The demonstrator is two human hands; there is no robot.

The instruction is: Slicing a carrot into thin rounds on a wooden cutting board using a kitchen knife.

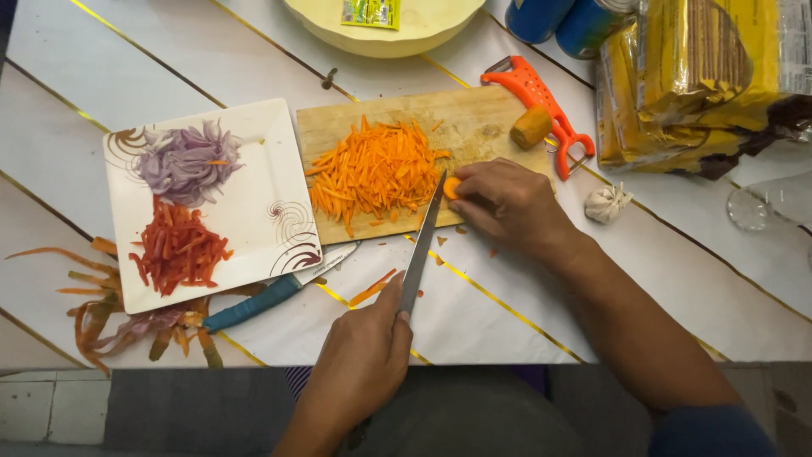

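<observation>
My left hand [359, 360] grips the handle of a long kitchen knife [420, 250]. Its blade points away from me, with the tip at a small carrot piece [452, 187]. My right hand [507, 203] pins that piece down on the right part of a wooden cutting board [474, 123]. A heap of thin carrot strips [372, 169] covers the board's middle. A carrot stub [530, 127] lies at the board's far right corner.
A white square plate [262, 169] to the left holds sliced purple onion [182, 162] and red strips [178, 247]. A teal-handled knife [254, 306] and peelings [101, 313] lie near it. An orange peeler [541, 101], garlic bulb [606, 203], yellow bowl [389, 38], packaged goods [694, 76] and blue cans [558, 21] stand behind.
</observation>
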